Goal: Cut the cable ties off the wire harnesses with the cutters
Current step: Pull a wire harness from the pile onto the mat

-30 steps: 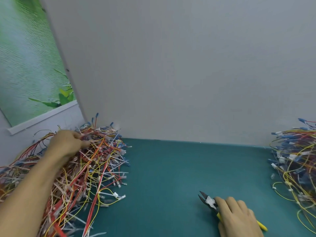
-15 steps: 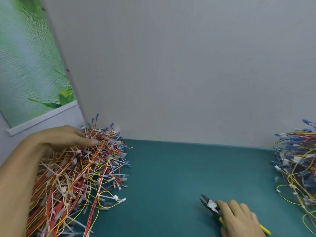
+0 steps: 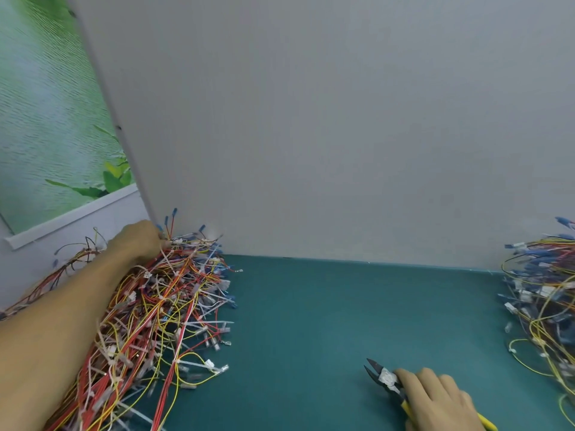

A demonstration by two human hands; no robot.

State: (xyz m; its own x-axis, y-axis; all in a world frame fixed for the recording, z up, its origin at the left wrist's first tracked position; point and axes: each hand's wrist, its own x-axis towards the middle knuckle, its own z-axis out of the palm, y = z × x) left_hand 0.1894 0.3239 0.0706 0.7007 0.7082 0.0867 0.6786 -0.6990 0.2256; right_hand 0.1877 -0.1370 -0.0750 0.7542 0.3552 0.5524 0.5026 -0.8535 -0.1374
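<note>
- Your left hand (image 3: 140, 241) is dug into the big harness pile (image 3: 161, 306). The fingers are hidden, so I can't tell if they've grabbed one.
- Your right hand (image 3: 435, 399) grips the cutters (image 3: 384, 376) low over the desk (image 3: 311, 321).
- White ties (image 3: 205, 363) everywhere, so I'd guess loads left.

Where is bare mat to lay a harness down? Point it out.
Bare: the teal mat between the tangled red-and-yellow wire harness pile at left and the blue-and-yellow wire pile at right, back to the grey wall panel. Crowded: both piles, and the front right, where the right hand holds the yellow-handled cutters.
</note>
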